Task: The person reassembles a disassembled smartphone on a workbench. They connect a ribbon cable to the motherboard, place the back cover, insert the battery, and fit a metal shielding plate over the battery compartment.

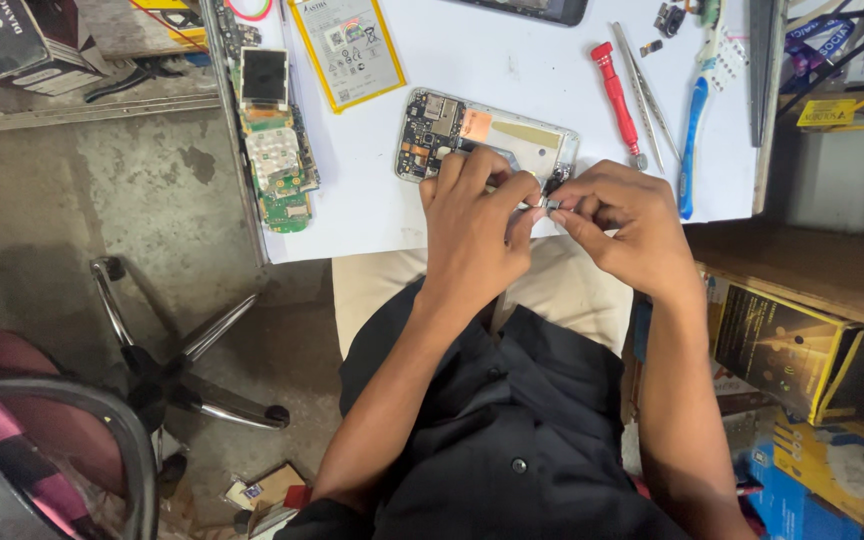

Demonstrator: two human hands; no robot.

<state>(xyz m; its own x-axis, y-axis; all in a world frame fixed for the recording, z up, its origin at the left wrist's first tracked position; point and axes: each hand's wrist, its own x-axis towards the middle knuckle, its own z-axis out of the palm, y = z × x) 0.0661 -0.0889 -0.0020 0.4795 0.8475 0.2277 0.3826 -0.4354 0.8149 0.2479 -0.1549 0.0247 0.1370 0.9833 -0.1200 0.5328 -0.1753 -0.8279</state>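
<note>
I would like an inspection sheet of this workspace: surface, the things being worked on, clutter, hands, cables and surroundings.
Surface: white table, bare at its near left part.
Job's things: opened phone with its board exposed, lying flat; small part pinched between both hands at the phone's near edge, too small to identify.
Clutter: green circuit board, flat battery, red screwdriver, tweezers, blue-handled tool.
Grippers: left hand and right hand, fingertips meeting on the part.
Cables: nothing seen clearly.
Surroundings: office chair on concrete floor, boxes on the right.
</note>
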